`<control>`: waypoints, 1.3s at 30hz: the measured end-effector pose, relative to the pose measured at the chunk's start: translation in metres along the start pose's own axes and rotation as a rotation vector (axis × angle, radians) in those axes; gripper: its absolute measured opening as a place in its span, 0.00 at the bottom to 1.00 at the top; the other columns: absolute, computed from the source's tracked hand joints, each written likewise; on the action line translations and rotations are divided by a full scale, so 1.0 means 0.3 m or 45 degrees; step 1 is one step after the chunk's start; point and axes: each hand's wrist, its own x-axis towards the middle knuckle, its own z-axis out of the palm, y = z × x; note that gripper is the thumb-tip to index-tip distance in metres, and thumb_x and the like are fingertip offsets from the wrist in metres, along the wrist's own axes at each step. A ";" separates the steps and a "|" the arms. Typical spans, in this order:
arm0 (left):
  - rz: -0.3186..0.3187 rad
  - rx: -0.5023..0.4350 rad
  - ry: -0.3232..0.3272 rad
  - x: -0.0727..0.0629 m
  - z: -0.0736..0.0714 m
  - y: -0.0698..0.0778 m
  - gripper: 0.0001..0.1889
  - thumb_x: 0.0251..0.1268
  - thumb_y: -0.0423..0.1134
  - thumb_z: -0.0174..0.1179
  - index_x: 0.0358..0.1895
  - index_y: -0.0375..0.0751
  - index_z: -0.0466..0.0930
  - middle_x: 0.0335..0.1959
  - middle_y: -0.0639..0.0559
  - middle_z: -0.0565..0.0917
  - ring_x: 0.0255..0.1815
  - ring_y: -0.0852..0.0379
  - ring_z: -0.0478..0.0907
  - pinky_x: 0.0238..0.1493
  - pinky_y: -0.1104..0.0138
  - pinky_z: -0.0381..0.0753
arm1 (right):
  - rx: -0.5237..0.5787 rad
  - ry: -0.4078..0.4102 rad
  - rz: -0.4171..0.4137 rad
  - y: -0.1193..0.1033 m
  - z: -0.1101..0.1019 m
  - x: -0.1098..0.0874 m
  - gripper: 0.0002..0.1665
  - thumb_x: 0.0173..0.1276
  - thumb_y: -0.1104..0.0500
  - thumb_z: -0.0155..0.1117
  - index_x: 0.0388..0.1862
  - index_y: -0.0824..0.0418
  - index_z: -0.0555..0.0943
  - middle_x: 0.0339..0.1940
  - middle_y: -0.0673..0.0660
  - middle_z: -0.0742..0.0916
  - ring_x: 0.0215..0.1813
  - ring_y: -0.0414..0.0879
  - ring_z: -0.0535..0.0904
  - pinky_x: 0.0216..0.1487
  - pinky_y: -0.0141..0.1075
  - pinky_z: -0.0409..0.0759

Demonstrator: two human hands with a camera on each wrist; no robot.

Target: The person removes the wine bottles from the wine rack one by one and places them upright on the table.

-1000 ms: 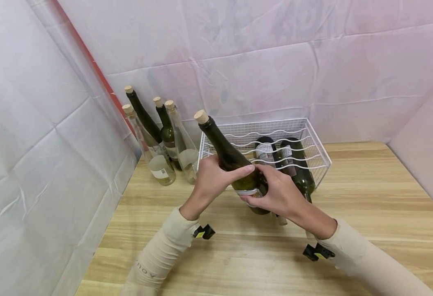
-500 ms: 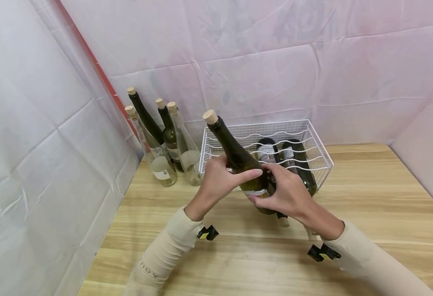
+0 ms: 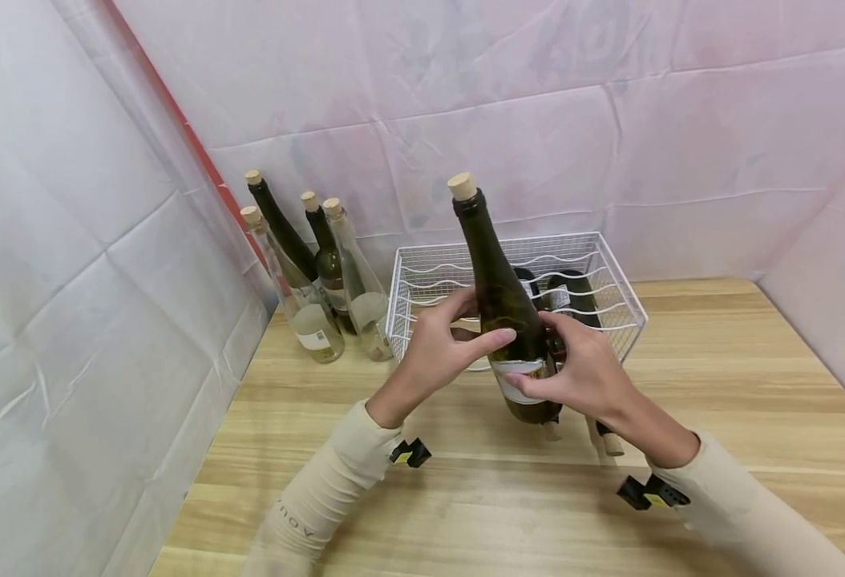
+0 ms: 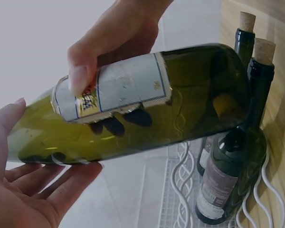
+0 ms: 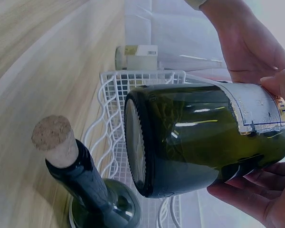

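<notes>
A dark green corked wine bottle [image 3: 498, 280] is held above the table, in front of a white wire rack [image 3: 628, 300], cork end up and leaning slightly left. My left hand [image 3: 440, 344] holds its middle from the left, thumb across the front. From the right, my right hand [image 3: 592, 373] grips the lower body, its thumb on the pale label [image 4: 128, 85]. In the right wrist view the round glass base [image 5: 135, 142] shows. Two more corked green bottles lie in the rack, necks towards me; one [image 3: 570, 292] is partly hidden by my right hand, the other by the held bottle.
Several corked bottles stand left of the rack, among them a clear one [image 3: 314, 328] and a dark green one [image 3: 278, 224]. The rack has wavy wire rows. White sheeting [image 3: 480, 152] hangs behind and at the sides of the wooden table [image 3: 495, 513].
Both hands have moved the held bottle to the right and turned it more upright, its cork rising. The bottles in the rack and those standing at left stay put.
</notes>
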 end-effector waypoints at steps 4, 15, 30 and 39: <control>0.014 -0.019 -0.019 0.000 0.007 -0.007 0.30 0.64 0.40 0.74 0.69 0.45 0.77 0.53 0.44 0.89 0.54 0.56 0.88 0.47 0.68 0.90 | 0.053 -0.007 0.028 0.006 -0.016 -0.001 0.42 0.36 0.57 0.88 0.54 0.68 0.82 0.37 0.58 0.90 0.31 0.42 0.83 0.32 0.24 0.78; 0.083 0.047 -0.124 -0.009 0.028 -0.041 0.32 0.64 0.39 0.73 0.72 0.42 0.75 0.61 0.44 0.86 0.60 0.56 0.86 0.50 0.71 0.89 | 0.064 -0.095 0.199 0.001 -0.077 -0.007 0.46 0.41 0.55 0.89 0.59 0.68 0.80 0.40 0.62 0.90 0.32 0.37 0.82 0.30 0.32 0.81; 0.276 0.420 -0.291 -0.007 0.056 -0.138 0.28 0.63 0.42 0.74 0.66 0.38 0.80 0.60 0.46 0.87 0.56 0.52 0.87 0.53 0.76 0.85 | 0.174 -0.077 0.284 0.024 -0.151 -0.034 0.41 0.45 0.61 0.87 0.59 0.68 0.79 0.42 0.66 0.89 0.31 0.26 0.84 0.28 0.22 0.84; 0.605 0.871 -0.293 -0.009 0.080 -0.210 0.27 0.64 0.43 0.73 0.64 0.38 0.80 0.59 0.47 0.87 0.62 0.53 0.84 0.70 0.70 0.79 | 0.158 0.024 0.296 0.063 -0.195 -0.057 0.37 0.42 0.65 0.88 0.55 0.65 0.82 0.39 0.46 0.87 0.36 0.23 0.81 0.33 0.18 0.83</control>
